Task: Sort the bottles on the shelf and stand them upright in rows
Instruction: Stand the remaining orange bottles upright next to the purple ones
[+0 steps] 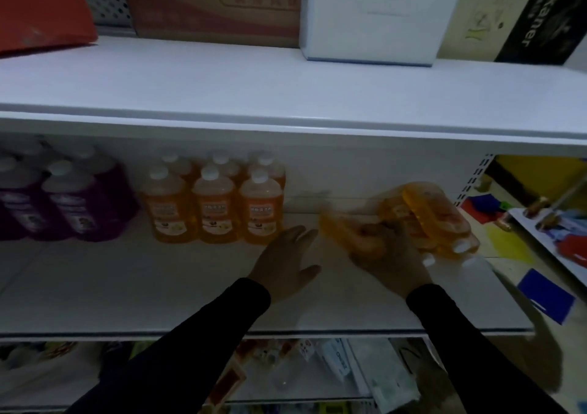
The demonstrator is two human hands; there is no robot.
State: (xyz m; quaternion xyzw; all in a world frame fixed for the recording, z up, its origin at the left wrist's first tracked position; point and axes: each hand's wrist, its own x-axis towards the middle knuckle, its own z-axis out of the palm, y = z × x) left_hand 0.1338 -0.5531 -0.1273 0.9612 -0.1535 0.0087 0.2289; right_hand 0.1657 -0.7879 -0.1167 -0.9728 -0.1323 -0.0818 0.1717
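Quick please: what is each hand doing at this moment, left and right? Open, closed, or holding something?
Left hand: open, fingers spread above the shelf, holding nothing.
Right hand: grip closed on a blurred orange bottle.

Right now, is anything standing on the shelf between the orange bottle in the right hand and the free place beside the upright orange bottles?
Only the open left hand hovers there. The white shelf board shows nothing else between the blurred orange bottle in the right hand and the upright orange row.

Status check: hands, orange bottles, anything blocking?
Left hand open. Right hand gripping blurred orange bottle. Pile of lying bottles right; upright orange rows left. Gap unobstructed.
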